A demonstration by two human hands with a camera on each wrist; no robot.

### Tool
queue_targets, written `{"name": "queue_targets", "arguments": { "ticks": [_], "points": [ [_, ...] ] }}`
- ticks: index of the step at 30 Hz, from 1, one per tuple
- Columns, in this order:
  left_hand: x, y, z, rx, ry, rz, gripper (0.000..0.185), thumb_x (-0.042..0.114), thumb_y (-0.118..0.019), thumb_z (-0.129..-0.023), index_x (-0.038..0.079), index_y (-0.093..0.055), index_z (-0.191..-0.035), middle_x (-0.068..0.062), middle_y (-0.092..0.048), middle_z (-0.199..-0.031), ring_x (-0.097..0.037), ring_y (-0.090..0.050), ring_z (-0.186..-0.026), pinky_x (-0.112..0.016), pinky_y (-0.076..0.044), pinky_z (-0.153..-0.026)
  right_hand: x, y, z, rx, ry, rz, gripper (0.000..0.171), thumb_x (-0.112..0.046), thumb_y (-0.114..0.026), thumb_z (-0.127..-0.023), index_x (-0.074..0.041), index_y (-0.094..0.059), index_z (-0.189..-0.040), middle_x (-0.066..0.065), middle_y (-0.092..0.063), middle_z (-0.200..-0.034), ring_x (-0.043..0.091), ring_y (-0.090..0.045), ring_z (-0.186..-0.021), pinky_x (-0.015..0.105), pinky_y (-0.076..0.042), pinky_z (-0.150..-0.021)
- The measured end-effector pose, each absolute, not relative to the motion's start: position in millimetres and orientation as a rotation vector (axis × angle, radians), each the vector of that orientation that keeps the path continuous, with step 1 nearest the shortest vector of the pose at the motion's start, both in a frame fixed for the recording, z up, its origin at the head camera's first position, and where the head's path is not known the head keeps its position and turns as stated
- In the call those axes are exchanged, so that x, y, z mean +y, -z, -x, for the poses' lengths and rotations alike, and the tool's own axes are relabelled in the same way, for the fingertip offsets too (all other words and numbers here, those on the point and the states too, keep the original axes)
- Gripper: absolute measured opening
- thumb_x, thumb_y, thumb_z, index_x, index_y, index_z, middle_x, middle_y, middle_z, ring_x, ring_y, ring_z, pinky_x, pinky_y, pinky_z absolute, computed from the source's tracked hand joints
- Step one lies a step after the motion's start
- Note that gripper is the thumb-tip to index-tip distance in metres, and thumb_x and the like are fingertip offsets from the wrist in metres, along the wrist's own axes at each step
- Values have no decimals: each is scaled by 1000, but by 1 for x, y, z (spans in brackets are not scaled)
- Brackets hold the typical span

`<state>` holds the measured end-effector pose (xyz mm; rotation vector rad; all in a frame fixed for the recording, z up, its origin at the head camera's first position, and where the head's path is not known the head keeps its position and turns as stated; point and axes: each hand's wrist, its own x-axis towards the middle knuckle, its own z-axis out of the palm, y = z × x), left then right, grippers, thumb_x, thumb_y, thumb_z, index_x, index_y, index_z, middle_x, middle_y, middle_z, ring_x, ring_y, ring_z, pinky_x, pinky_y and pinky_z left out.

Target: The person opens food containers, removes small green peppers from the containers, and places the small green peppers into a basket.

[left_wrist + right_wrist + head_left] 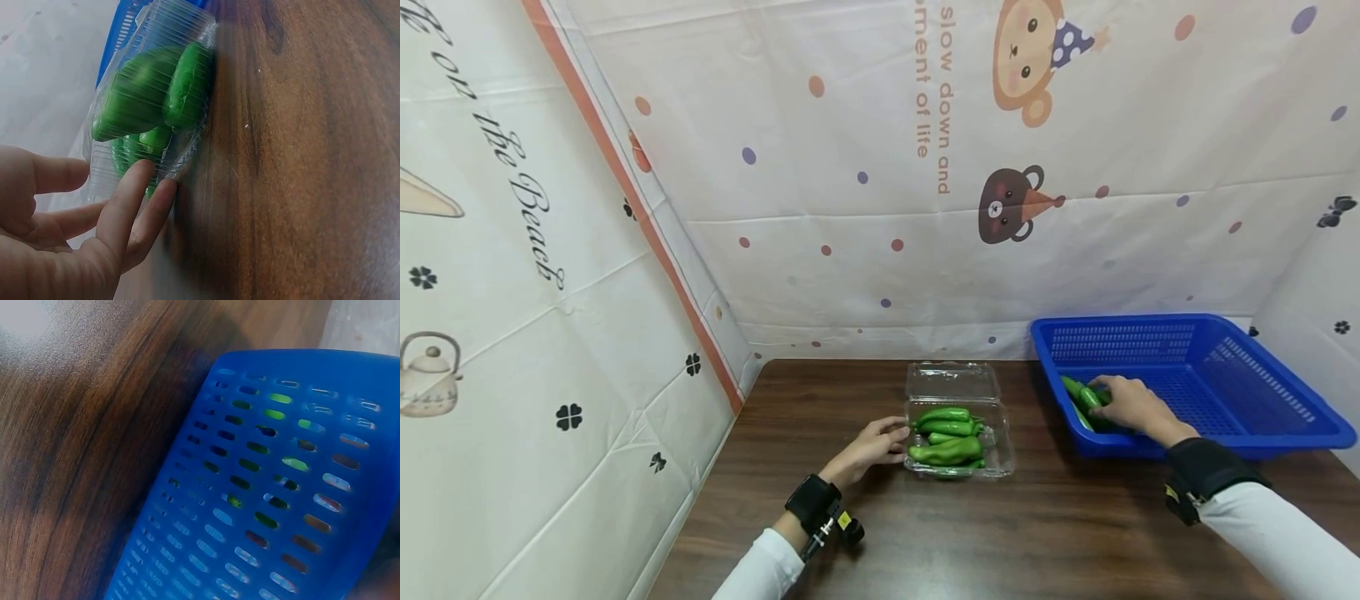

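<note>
Behind the bench (pixel 1000 542), printed sheeting is showing "slow down and" and "of life" at the back, "the Beach" at the left; the blue basket (pixel 1262 417) is sitting at the right, the right hand (pixel 1131 404) reaching inside, its grip curling over green peppers (pixel 1082 398); the left hand (pixel 872 446), fingers (pixel 134 194) straight, is steadying the clear clamshell box (pixel 958 417), open and holding more peppers (pixel 947 440).

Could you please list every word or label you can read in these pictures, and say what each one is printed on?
"slow down and" stands in orange letters, running vertically, on the back wall cloth.
"...ement of life" stands beside it on the same cloth; its start is cut off by the frame's top edge.
"...e on the Beach" stands in black script on the left wall cloth; its start is cut off.
The clear plastic box and blue basket show no readable label.
</note>
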<state>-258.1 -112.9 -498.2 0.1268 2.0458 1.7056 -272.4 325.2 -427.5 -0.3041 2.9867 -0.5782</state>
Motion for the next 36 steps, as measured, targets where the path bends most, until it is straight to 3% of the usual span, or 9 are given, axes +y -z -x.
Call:
{"name": "queue_targets", "arguments": {
  "ticks": [5,14,18,20,24,27,31,34,36],
  "points": [
    [-113,499,257,2046,-1703,-128,50,21,-51,-109,-2,-41,-153,-24,-51,-145,-32,-64,-119,-38,-61,-97,328,430,272,2966,585,281,52,-14,-73,-90,18,-56,-128,43,-62,-116,41,-68,-86,47,-57,-64],
    [-112,497,258,2053,-1706,-121,50,21,-51,-109,-1,-41,-153,-25,-50,-147,-31,-64,-118,-38,-62,-97,337,425,266,3010,615,255,48,-15,-71,-94,16,-58,-129,42,-64,-115,51,-67,-96,55,-60,-69],
    [-111,498,258,2054,-1711,-120,50,21,-51,-109,-1,-41,-153,-25,-50,-147,-31,-65,-118,-38,-62,-96,336,407,261,3075,665,201,48,-15,-65,-97,16,-54,-132,45,-59,-121,40,-70,-77,43,-55,-53],
    [-111,498,257,2055,-1714,-120,50,20,-51,-109,-2,-42,-153,-26,-51,-146,-31,-64,-118,-38,-62,-96,335,395,260,3108,689,177,49,-17,-63,-98,15,-53,-135,46,-56,-124,29,-67,-62,34,-45,-46],
    [-112,500,256,2059,-1710,-122,50,20,-52,-109,-2,-41,-152,-25,-51,-145,-32,-64,-119,-39,-62,-97,331,367,262,3182,704,189,50,-20,-60,-100,12,-51,-139,46,-54,-128,20,-61,-53,29,-33,-44],
    [-111,500,257,2049,-1708,-136,51,22,-52,-109,-2,-41,-153,-25,-51,-146,-34,-63,-121,-39,-61,-98,327,347,262,3243,715,227,48,-19,-60,-101,10,-52,-139,45,-55,-127,28,-66,-59,30,-34,-43],
    [-112,500,258,2039,-1704,-141,51,22,-52,-109,-2,-41,-153,-25,-51,-146,-35,-62,-123,-40,-61,-99,313,326,259,3293,731,294,46,-20,-61,-102,6,-54,-139,42,-60,-125,50,-69,-86,30,-39,-40],
    [-113,499,258,2039,-1703,-136,50,21,-51,-109,-2,-42,-152,-25,-52,-145,-34,-62,-123,-40,-61,-98,296,315,256,3306,749,342,47,-23,-61,-103,3,-54,-142,39,-61,-127,56,-63,-107,30,-41,-41],
    [-114,499,258,2040,-1705,-135,50,20,-51,-109,-2,-42,-152,-25,-52,-145,-34,-62,-123,-40,-61,-98,283,310,255,3314,768,379,47,-23,-62,-103,1,-55,-142,37,-59,-132,56,-62,-112,30,-44,-43]
  ]
}}
